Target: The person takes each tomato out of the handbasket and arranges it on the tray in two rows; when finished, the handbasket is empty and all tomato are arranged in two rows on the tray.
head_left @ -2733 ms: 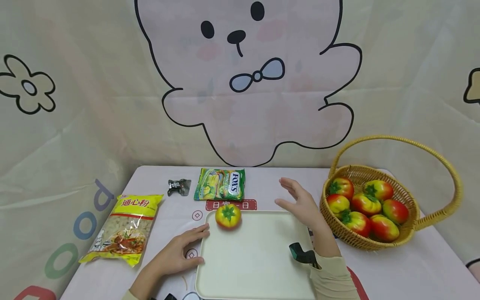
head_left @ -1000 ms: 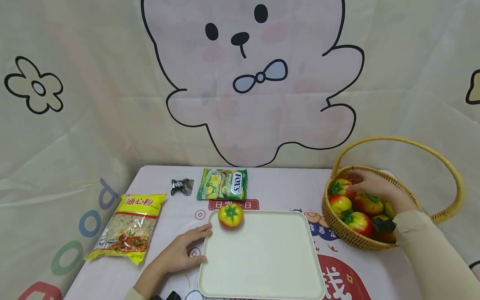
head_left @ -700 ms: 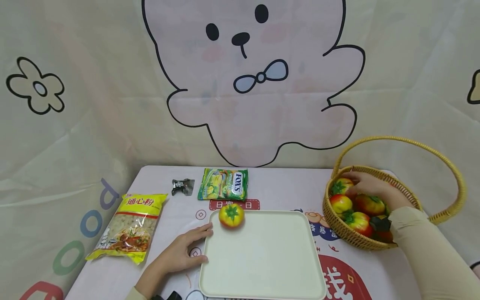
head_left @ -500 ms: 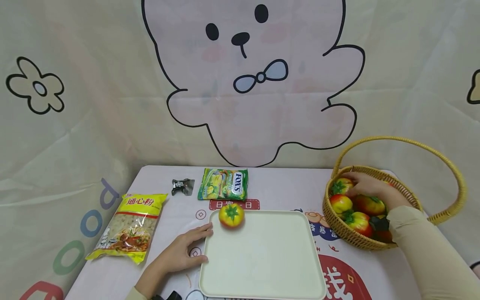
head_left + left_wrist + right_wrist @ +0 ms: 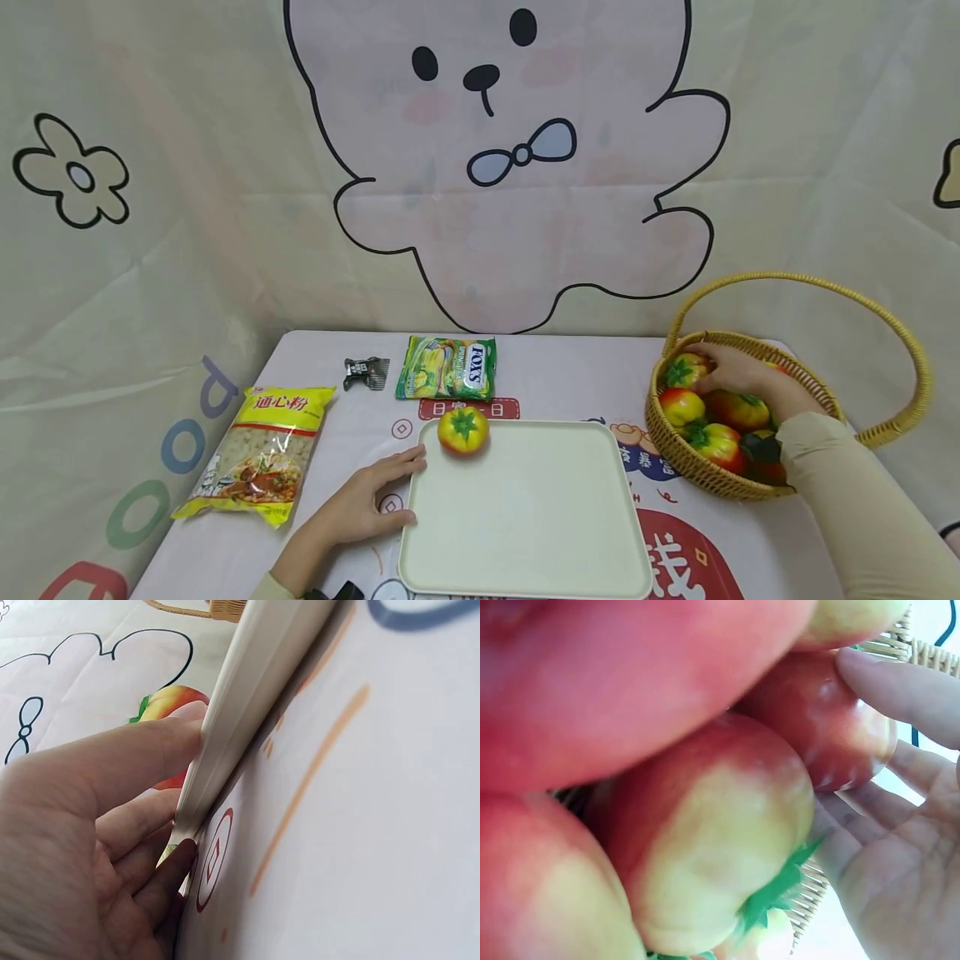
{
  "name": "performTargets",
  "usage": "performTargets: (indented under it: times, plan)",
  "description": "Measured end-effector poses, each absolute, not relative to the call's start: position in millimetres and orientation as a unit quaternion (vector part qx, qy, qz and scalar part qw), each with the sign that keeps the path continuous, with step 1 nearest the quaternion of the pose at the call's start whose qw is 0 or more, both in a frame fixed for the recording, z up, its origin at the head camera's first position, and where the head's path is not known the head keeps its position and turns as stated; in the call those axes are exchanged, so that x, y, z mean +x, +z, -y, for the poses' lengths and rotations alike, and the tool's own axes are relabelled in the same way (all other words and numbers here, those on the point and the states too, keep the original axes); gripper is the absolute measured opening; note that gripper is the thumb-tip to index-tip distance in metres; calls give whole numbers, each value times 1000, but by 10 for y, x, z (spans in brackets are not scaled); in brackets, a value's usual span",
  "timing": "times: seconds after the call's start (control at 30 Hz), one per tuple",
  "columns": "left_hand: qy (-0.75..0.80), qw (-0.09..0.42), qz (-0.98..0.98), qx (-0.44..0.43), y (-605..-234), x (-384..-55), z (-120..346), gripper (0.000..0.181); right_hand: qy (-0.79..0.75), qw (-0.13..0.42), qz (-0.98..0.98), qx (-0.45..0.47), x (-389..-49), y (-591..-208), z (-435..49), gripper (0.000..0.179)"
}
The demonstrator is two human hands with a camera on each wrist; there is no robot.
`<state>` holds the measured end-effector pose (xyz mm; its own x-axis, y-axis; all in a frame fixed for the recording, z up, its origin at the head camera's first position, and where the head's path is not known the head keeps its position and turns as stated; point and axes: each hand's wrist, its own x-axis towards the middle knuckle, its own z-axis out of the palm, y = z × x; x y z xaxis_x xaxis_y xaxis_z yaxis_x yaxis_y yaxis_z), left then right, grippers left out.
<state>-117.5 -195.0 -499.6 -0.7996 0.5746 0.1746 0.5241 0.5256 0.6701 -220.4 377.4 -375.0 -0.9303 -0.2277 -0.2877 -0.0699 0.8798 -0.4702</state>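
Note:
In the head view my left hand (image 5: 360, 504) rests against the left edge of a pale tray (image 5: 525, 517), fingers spread along its rim. The left wrist view shows the thumb (image 5: 142, 750) touching the tray's side. One yellow-red tomato (image 5: 462, 431) with a green star-shaped top sits in the tray's far left corner. On the right, my right hand (image 5: 738, 375) reaches into a wicker basket (image 5: 701, 475) of similar tomatoes. Its thumb and fingers grip a tomato (image 5: 817, 712) at the basket's back left. Part of the basket's contents is hidden under the hand and sleeve.
A yellow bag of pasta (image 5: 258, 454) lies at the left. Toward the back edge lie a green FOX'S candy bag (image 5: 446, 368) and a small black wrapped packet (image 5: 366, 372). The basket's tall handle (image 5: 892, 333) arches behind the right arm.
My right hand has gone from above the tray into the basket and taken hold of a tomato, which has shifted slightly in the last half second. The left hand stays at the tray's edge.

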Motion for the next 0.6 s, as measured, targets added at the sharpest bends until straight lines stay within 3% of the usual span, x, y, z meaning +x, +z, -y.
performTargets:
  times: [0.6]
  plan:
    - [372,50,-876,304,-4990,-1169,1953,64,-218,120,-967,-59,-2069,-3484,-3827,81]
